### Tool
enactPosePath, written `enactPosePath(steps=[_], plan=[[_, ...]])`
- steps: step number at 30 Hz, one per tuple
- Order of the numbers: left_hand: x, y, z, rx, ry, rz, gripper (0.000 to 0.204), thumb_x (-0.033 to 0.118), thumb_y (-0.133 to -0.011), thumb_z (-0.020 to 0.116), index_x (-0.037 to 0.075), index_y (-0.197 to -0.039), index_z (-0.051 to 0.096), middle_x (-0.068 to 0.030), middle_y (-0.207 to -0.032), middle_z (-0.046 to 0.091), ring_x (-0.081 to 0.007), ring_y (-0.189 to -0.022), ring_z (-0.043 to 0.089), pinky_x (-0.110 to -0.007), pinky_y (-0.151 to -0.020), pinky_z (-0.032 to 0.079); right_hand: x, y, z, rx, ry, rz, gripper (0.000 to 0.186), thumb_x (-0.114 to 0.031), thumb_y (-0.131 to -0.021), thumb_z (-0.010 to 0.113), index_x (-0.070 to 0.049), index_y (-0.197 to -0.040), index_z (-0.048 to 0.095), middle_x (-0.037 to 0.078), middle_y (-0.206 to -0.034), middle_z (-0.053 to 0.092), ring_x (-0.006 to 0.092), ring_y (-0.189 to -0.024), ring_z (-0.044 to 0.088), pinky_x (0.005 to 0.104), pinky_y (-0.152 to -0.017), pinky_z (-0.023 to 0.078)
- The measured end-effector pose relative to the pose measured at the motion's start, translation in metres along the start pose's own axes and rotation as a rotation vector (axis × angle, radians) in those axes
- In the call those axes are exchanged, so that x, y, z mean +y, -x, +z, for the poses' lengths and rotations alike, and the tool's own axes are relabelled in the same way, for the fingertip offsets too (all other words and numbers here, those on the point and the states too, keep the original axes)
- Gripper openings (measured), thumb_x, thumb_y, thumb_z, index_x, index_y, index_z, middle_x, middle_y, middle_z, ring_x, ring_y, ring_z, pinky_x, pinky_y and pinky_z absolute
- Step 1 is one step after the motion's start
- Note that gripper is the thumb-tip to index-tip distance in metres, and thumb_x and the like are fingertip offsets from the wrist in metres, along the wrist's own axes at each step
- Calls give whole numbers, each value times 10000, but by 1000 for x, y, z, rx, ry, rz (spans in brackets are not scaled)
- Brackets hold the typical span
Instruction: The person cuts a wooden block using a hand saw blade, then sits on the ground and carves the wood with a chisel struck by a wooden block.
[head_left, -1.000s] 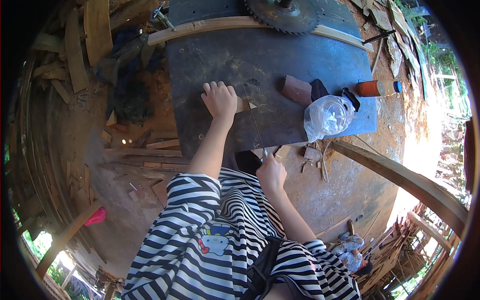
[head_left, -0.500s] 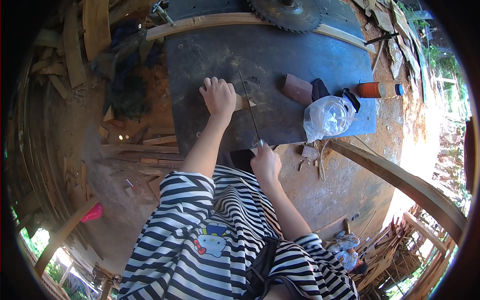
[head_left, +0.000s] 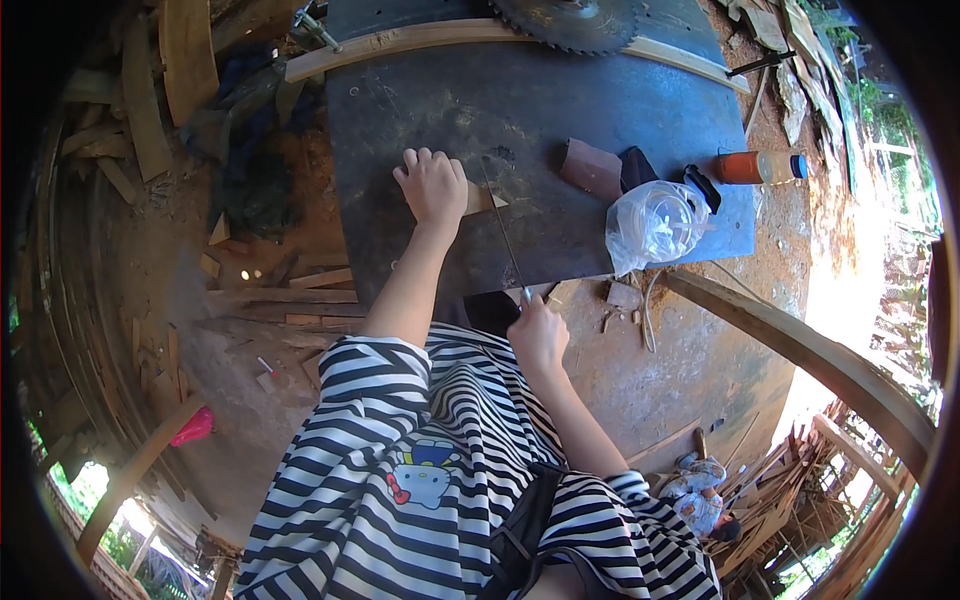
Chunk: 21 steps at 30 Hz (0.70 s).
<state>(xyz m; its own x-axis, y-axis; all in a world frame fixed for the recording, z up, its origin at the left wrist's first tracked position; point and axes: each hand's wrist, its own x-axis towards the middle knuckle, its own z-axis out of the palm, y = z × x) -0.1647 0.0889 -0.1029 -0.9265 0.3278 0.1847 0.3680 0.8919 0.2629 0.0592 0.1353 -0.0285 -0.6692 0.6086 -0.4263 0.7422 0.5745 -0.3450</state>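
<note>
My left hand (head_left: 434,188) presses down on a small light piece of wood (head_left: 478,198) that lies on the dark metal tabletop (head_left: 450,110). Its fingers curl over the wood and hide most of it; only a pointed end sticks out to the right. In my right hand (head_left: 538,332), at the table's near edge, is the handle of a thin, long-bladed hand saw (head_left: 509,243). The blade appears nearly edge-on and crosses the wood close to its pointed end. How deep it sits in the wood I cannot tell.
At the far edge a round saw blade (head_left: 570,18) rises beside a clamped wooden strip (head_left: 430,40). To the right are brown sandpaper (head_left: 592,170), a clear plastic bag (head_left: 655,228) and an orange bottle (head_left: 745,168). A beam (head_left: 800,345) slants nearby. Another person (head_left: 697,495) is at lower right.
My right hand and the saw have drawn slightly back toward me and to the right. My left hand still holds the wood down; the whole view has shifted a little.
</note>
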Motion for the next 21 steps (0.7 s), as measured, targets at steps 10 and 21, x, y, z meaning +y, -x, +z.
enactPosePath(steps=[10,21], plan=[[0,-2,1,2,4,19,279,165,-843,456,24,-683,636,-103,-806,611,-273,-925,519,-436,-809,380,1,-2,-1,-40,37,23,178,-180,-889,527,-14,-853,581,233,-690,647,409,-665,653,504,-598,510],[0,-4,-3,-24,-8,-2,294,172,-859,446,14,-709,644,-109,-839,614,-283,-942,512,-446,-822,380,6,6,2,-39,19,6,172,-162,-885,532,-14,-826,598,236,-699,644,419,-679,647,504,-621,515]])
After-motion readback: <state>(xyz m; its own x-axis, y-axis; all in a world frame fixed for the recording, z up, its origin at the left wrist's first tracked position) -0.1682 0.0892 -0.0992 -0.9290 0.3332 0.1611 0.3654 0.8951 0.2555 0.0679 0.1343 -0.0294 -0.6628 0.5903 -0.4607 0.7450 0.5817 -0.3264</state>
